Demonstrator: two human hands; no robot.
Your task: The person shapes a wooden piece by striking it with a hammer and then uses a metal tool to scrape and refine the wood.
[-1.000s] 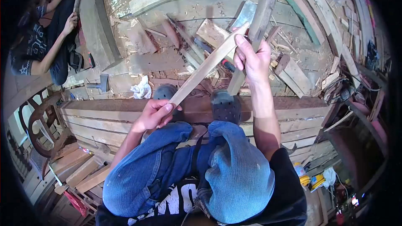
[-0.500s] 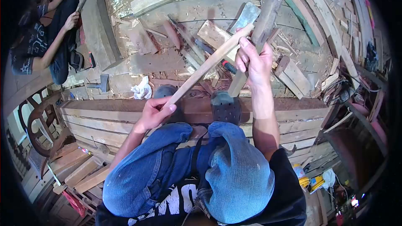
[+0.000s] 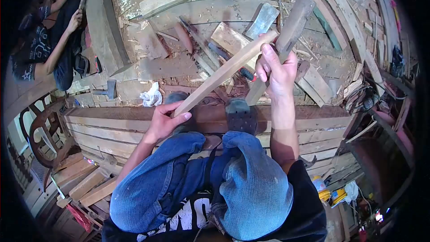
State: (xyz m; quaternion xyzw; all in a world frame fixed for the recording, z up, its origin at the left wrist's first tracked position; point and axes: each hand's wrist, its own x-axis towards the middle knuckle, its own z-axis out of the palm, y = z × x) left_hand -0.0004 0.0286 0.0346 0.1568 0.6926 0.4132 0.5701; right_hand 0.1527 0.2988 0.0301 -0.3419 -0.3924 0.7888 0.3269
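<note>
Your left hand (image 3: 165,120) is closed on the near end of a wood strip (image 3: 224,71), with the thumb on top. The strip slants away to the right, above your shoes (image 3: 240,113). Your right hand (image 3: 277,69) is clenched round the handle of a blade (image 3: 293,20), just beside the strip's far end. Offcuts (image 3: 230,38) litter the floor beyond, and another person (image 3: 49,45) sits far left.

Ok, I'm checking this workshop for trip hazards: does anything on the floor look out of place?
Yes. Offcuts and wood shavings lie scattered over the floor planks ahead of the shoes, and a crumpled white rag lies loose beside them. The wooden strip in the left hand and hatchet in the right hand look undamaged.
</note>
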